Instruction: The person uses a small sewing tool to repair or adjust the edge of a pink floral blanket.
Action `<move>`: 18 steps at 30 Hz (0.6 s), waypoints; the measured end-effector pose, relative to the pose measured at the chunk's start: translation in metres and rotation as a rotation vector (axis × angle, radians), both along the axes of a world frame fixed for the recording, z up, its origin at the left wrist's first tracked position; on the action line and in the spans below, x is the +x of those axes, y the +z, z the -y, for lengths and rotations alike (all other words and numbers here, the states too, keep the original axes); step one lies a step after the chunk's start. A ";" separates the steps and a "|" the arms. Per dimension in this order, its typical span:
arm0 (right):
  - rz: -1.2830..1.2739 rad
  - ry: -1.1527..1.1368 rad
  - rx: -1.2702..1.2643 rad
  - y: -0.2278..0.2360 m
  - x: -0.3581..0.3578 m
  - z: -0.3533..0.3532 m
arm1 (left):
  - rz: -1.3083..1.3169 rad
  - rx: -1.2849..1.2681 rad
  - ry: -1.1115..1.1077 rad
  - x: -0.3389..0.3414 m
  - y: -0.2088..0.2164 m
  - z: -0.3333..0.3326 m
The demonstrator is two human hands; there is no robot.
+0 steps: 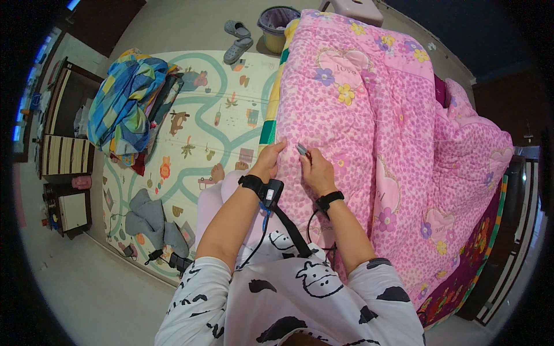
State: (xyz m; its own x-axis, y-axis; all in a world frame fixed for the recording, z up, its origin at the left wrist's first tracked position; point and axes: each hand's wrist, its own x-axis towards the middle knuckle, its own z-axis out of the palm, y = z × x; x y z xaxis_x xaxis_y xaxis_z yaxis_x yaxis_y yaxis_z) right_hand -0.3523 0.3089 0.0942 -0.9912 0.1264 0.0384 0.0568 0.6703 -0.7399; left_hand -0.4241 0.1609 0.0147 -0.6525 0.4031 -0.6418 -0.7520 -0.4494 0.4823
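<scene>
A pink quilt (346,121) with flowers and hearts is spread in front of me and to the right. At its left edge, my left hand (268,161) is closed, with its fingertips on the quilt's border. Just to the right, over the quilt, my right hand (317,171) grips a small tool (302,150) with a grey metal tip pointing up and left. Its handle is mostly hidden in my fingers, so the exact kind is unclear. The two hands are a short way apart. Both wrists wear black straps with cables.
A pale printed play mat (216,115) covers the floor to the left. On it lie a blue checked cloth heap (127,104) and a grey garment (151,218). Grey clogs (238,51), a bin (277,40) and a pink stool (359,10) stand at the far side.
</scene>
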 end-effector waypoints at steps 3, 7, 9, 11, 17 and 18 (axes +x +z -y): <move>-0.059 0.013 -0.006 0.001 -0.004 -0.001 | -0.004 -0.004 0.017 0.001 0.002 -0.004; -0.100 0.043 0.005 0.005 -0.010 -0.006 | 0.009 0.020 0.019 0.006 0.035 -0.012; -0.102 0.065 -0.001 0.006 -0.011 -0.005 | -0.008 -0.002 0.027 0.004 0.024 -0.009; -0.083 0.060 -0.005 0.012 -0.010 -0.006 | -0.021 -0.021 0.030 0.003 0.018 -0.007; -0.205 -0.089 -0.162 0.037 -0.022 -0.015 | 0.024 -0.023 0.047 0.003 0.017 -0.007; -0.223 -0.171 -0.274 0.038 -0.024 -0.018 | 0.014 -0.041 0.059 0.003 0.014 -0.007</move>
State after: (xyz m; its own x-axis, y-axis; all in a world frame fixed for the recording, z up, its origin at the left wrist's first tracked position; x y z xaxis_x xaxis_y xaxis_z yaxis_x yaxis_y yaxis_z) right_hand -0.3761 0.3268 0.1325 -0.9261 0.3245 0.1924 -0.0319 0.4408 -0.8970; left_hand -0.4212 0.1679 0.0286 -0.6655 0.3370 -0.6660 -0.7313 -0.4733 0.4912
